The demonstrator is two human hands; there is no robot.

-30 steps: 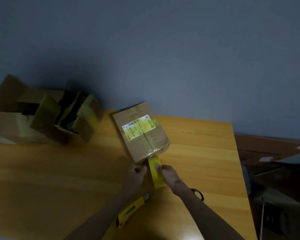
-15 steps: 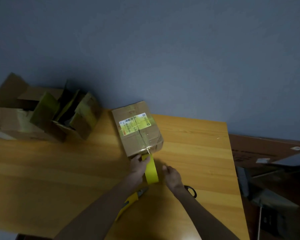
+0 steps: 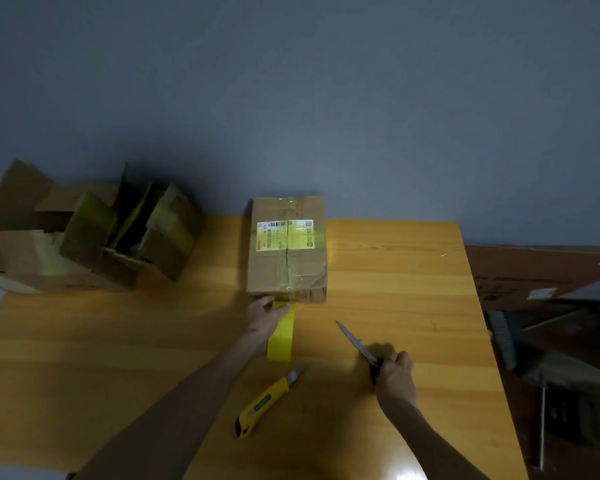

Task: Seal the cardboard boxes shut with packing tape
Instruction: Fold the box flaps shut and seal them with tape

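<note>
A closed cardboard box [image 3: 286,268] with a shipping label stands at the table's far middle. A strip of yellow tape [image 3: 282,336] hangs from its near face onto the table. My left hand [image 3: 262,317] pinches the strip's top end against the box's lower near edge. My right hand [image 3: 394,374] grips the dark handles of a pair of scissors [image 3: 355,344], whose closed blades point up and left toward the box, well apart from the tape.
A yellow utility knife [image 3: 264,401] lies on the wooden table [image 3: 118,341] between my forearms. Several open cardboard boxes [image 3: 84,237] crowd the far left corner. The table's right edge drops to dark clutter on the floor [image 3: 551,341].
The box has turned square to me. My right hand left the tape, moved right and picked up the scissors. My left hand stayed on the tape at the box edge.
</note>
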